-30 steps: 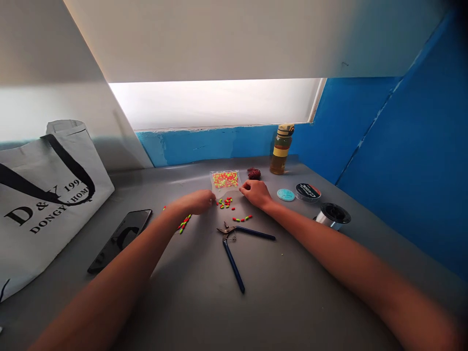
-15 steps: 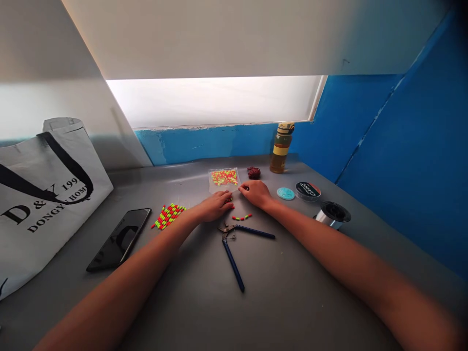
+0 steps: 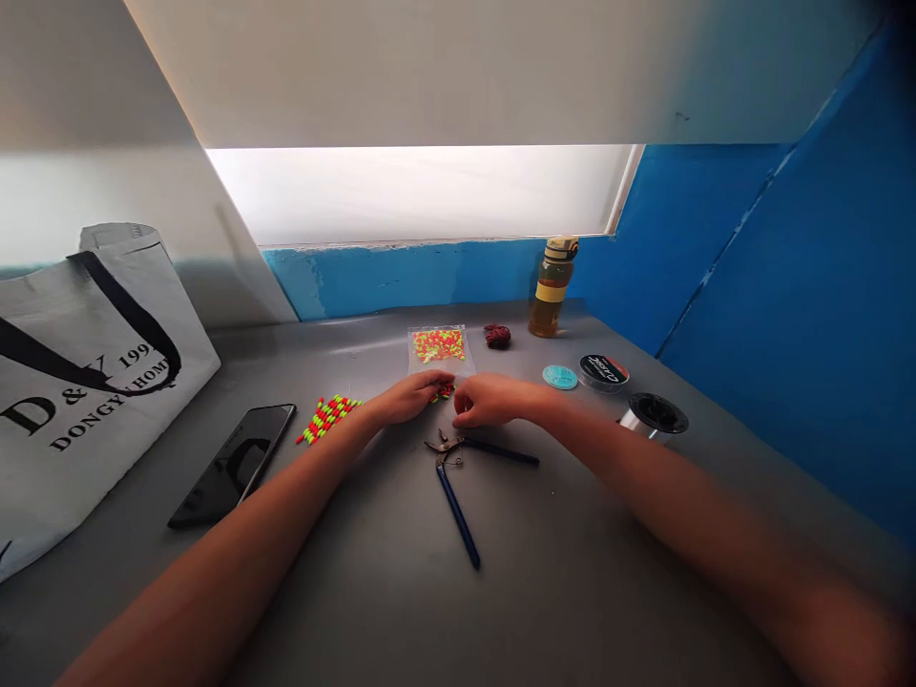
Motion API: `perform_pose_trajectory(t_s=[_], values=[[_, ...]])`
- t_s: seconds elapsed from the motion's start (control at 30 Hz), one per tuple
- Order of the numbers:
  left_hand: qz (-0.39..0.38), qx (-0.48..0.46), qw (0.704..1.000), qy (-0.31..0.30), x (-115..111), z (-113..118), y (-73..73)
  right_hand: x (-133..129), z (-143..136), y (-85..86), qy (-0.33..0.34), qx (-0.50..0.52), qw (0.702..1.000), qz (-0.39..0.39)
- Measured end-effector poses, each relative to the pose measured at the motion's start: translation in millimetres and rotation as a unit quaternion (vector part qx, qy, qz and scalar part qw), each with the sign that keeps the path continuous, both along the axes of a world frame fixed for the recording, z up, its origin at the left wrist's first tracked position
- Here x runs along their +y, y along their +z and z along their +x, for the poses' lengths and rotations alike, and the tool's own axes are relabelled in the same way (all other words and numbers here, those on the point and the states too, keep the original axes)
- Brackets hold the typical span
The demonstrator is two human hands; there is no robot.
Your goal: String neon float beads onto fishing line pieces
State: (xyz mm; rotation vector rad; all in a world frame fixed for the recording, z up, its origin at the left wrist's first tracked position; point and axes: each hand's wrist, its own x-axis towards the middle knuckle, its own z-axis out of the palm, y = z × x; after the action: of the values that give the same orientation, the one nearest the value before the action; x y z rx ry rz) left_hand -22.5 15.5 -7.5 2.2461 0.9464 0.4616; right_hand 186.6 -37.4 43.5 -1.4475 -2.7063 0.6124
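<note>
My left hand point(image 3: 411, 396) reaches in from the left, fingertips closed together just in front of a clear bag point(image 3: 439, 345) of red and yellow-green beads. Small red and green beads point(image 3: 444, 392) show beside its fingers; whether they are held or lie on the table is unclear. Close by on the right, my right hand point(image 3: 488, 399) is curled low over the table, and anything in its fingers is hidden. Open-handled pliers point(image 3: 458, 496) with blue grips lie just in front of both hands. Left of my left wrist rest several strung bead rows point(image 3: 329, 418).
A phone point(image 3: 233, 468) and a white tote bag point(image 3: 107, 382) are on the left. Dark red cord point(image 3: 497, 336) and a bottle point(image 3: 551, 289) stand behind. A light blue disc point(image 3: 559, 377), a round clear case point(image 3: 603, 373) and a line spool point(image 3: 655, 415) sit right.
My right hand has come down toward me and slightly left, over where a short bead strand lay; that strand no longer shows. My left hand has shifted slightly left, its fingers drawn together.
</note>
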Motion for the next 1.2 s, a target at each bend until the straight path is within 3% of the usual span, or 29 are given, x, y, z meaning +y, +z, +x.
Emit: perform_pose_trajectory(t_s=[0.1, 0.2, 0.47, 0.57, 0.67, 0.77, 0.87, 1.03, 1.2], values=[[0.004, -0.004, 1.000, 0.011, -2, 2, -0.5, -1, -2, -5.5, 0.019, 0.006, 1.000, -0.002], [0.017, 0.000, 0.999, 0.031, -3, 5, -2.6, 3, 5, -2.3, 0.020, -0.026, 0.997, -0.066], [0.005, -0.011, 1.000, 0.029, -2, 7, -4.7, 8, 34, 21.2, -0.073, -0.140, 0.974, -0.162], [0.004, -0.016, 1.000, 0.023, -4, 7, -2.4, 10, 34, 17.0, -0.075, -0.092, 0.979, -0.163], [0.012, -0.003, 1.000, 0.019, -6, 8, -0.2, 10, 24, 8.1, -0.041, -0.014, 0.994, -0.099], [0.017, -0.002, 1.000, 0.016, -7, 9, 0.9, 10, 15, 2.7, -0.006, -0.012, 0.997, -0.078], [0.005, -0.018, 1.000, 0.015, -8, 10, 1.9, 12, 20, 5.9, 0.006, -0.005, 0.994, -0.113], [-0.040, -0.045, 0.998, -0.005, -13, 11, 3.9, 21, 48, 18.6, -0.011, 0.147, 0.969, -0.199], [-0.019, -0.057, 0.998, 0.000, -13, 14, 1.7, 30, 60, 12.6, -0.080, 0.195, 0.947, -0.244]])
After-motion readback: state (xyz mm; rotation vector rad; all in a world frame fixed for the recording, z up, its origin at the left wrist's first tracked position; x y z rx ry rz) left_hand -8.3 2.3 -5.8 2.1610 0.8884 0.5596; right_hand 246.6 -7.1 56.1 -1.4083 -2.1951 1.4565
